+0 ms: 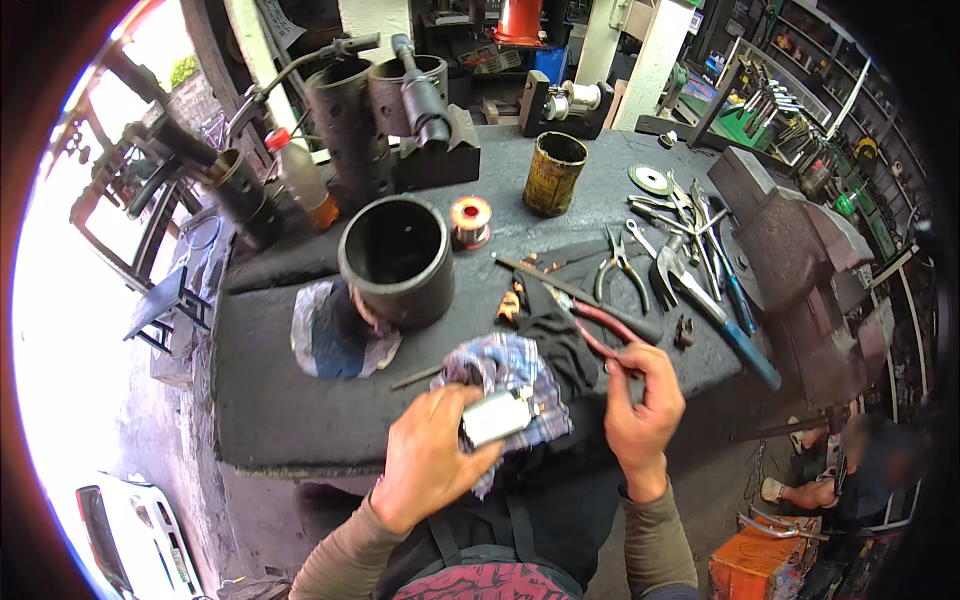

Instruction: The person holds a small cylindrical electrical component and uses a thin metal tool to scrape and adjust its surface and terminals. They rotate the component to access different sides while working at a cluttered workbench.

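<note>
My left hand [425,455] grips a silver cylindrical part [494,420] resting against a bunched plaid cloth [510,362] at the table's front edge. My right hand [642,405] has its fingers closed on the end of a red handle [602,328], seemingly of a pliers-like tool whose head is hard to make out. Under that tool lies a black cloth [562,350]. Black-handled pliers [622,268] and a blue-handled hammer [720,325] lie just beyond. A large dark steel cylinder [395,305] stands behind my left hand, beside a spool [471,220].
Steel tubes holding tools [338,115], a plastic bottle [310,185] and a yellow can [555,175] stand at the back of the table [270,400]. A bulky metal block [800,260] is at the right. A person [870,460] sits low beyond it, near an orange box [750,560].
</note>
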`<state>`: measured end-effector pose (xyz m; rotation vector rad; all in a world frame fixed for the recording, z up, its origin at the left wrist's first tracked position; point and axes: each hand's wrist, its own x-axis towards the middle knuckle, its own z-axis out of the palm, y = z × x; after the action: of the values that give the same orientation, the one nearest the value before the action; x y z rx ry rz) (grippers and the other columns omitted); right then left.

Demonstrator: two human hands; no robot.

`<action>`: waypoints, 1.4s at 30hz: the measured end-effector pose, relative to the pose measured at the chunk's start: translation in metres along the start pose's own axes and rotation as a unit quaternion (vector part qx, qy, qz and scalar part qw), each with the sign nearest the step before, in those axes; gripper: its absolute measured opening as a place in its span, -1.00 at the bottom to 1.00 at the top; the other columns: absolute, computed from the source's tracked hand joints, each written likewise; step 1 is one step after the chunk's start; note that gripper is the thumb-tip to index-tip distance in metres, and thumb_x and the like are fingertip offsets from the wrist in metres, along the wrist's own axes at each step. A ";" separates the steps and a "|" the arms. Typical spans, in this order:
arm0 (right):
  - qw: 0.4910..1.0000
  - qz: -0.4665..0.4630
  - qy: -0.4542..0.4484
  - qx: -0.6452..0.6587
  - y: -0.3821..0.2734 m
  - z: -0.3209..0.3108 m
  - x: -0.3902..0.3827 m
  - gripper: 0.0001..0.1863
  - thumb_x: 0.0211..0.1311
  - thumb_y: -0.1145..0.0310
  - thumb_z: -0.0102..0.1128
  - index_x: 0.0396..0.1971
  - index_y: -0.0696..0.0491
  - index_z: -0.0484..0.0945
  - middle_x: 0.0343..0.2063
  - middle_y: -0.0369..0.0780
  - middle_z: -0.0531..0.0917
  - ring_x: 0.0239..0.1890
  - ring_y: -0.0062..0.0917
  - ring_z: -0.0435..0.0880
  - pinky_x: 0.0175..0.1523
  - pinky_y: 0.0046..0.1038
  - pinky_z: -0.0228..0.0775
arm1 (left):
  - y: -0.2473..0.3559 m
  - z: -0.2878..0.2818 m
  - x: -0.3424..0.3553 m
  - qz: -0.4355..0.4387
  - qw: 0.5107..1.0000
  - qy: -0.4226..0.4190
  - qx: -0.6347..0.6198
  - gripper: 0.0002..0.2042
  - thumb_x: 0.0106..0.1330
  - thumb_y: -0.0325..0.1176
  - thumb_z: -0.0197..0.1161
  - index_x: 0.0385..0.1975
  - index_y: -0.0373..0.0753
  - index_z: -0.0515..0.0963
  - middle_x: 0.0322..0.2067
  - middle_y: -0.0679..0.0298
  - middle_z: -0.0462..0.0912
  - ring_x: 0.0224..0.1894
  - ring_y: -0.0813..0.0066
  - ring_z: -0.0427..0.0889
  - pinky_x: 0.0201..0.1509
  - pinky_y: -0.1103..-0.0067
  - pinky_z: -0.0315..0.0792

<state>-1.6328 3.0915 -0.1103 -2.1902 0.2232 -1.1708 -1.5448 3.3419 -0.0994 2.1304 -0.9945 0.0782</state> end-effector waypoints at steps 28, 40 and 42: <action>0.993 0.008 -0.116 -0.034 -0.023 -0.082 -0.050 -0.72 0.24 0.65 0.38 -0.06 0.15 0.80 -0.34 -0.18 0.61 -0.34 -0.38 0.65 -0.19 -0.42 0.50 | 0.002 0.008 -0.011 -0.063 0.993 0.083 0.047 -0.42 0.00 -0.14 0.68 0.01 -0.34 0.71 -0.11 -0.06 0.80 0.04 -0.03 0.76 0.19 0.22 0.58; 0.993 0.057 -0.050 -0.092 -0.022 -0.020 -0.094 -0.90 0.32 0.51 0.44 -0.22 0.20 0.75 -0.45 -0.12 0.66 -0.47 -0.28 0.64 -0.30 -0.30 0.47 | 0.004 0.029 -0.010 -0.044 0.990 0.105 0.078 -0.41 0.07 -0.26 0.64 0.10 -0.34 0.60 0.01 -0.04 0.67 0.15 -0.07 0.64 0.28 0.19 0.49; 0.991 0.048 -0.082 -0.097 -0.028 -0.031 -0.090 -0.89 0.32 0.49 0.42 -0.23 0.20 0.74 -0.45 -0.08 0.66 -0.43 -0.15 0.67 -0.29 -0.21 0.49 | 0.005 0.028 -0.009 -0.052 0.990 0.103 0.081 -0.42 0.07 -0.25 0.65 0.09 -0.32 0.61 0.01 -0.03 0.66 0.14 -0.08 0.64 0.27 0.19 0.49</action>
<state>-1.7147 3.1373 -0.1430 -2.4030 0.3813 -0.9456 -1.5614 3.3273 -0.1195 2.2628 -0.7777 0.3313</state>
